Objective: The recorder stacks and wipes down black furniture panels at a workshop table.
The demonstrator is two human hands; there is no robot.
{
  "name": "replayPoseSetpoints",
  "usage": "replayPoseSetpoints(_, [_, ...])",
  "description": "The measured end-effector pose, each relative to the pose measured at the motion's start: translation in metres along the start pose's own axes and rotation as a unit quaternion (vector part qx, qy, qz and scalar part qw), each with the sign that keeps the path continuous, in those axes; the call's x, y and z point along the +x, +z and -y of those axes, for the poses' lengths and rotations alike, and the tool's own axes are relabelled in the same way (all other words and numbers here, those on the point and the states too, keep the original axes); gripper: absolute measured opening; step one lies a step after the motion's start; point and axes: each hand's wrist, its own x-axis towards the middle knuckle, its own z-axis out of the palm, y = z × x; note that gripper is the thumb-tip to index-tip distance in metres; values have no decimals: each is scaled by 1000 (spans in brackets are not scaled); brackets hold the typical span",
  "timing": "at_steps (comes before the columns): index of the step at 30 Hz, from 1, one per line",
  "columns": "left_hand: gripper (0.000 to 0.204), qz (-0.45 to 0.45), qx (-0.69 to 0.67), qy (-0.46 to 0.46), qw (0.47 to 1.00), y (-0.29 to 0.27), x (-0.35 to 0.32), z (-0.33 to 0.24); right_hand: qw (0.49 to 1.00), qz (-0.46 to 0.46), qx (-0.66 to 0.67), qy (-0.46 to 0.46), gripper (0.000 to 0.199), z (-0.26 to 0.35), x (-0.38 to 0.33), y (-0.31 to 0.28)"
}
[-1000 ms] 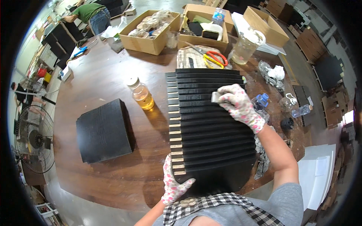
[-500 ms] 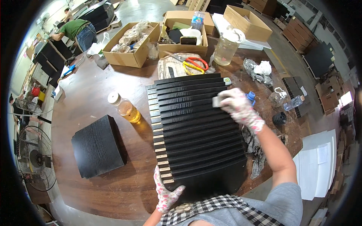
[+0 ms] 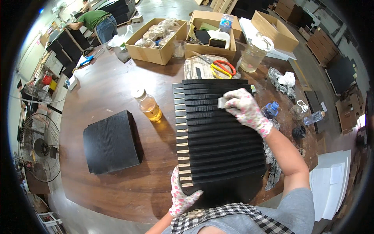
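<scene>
Black slatted panel (image 3: 220,136) flat on bench (image 3: 117,93), near edge hidden by person's checked collar. Right hand (image 3: 244,111) fingers closed on small grey block (image 3: 222,102), mostly covered. Left hand (image 3: 182,195) fingers spread open at panel's near-left corner.

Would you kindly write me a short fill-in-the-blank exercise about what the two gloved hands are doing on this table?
1. The right hand presses a small grey block onto the black ____ panel.
2. The left hand steadies the panel's ____ corner.
3. The bottle left of the panel holds ____ liquid.
4. The scissors beyond the panel have red and ____ handles.

Missing words: slatted; near left; amber; yellow
</scene>
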Motion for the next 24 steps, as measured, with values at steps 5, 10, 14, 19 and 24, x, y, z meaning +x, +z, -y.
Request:
replayPoseSetpoints(5, [108, 1, -9, 19, 1000, 6, 3, -4, 996, -1, -18, -91, 13, 40, 62, 62])
replayPoseSetpoints(10, [108, -10, 19, 28, 999, -2, -3, 9, 994, 8, -45, -102, 12, 43, 60, 58])
replayPoseSetpoints(14, [110, -6, 44, 53, 998, 0, -1, 4, 999, -14, -6, -41, 16, -24, -20, -12])
replayPoseSetpoints(19, [110, 0, 36, 41, 999, -1, -2, 5, 982, -35, -53, 177, 20, -59, -93, -82])
replayPoseSetpoints(24, [113, 5, 21, 27, 999, -3, 0, 3, 995, 3, -36, 88, 23, -46, -45, -59])
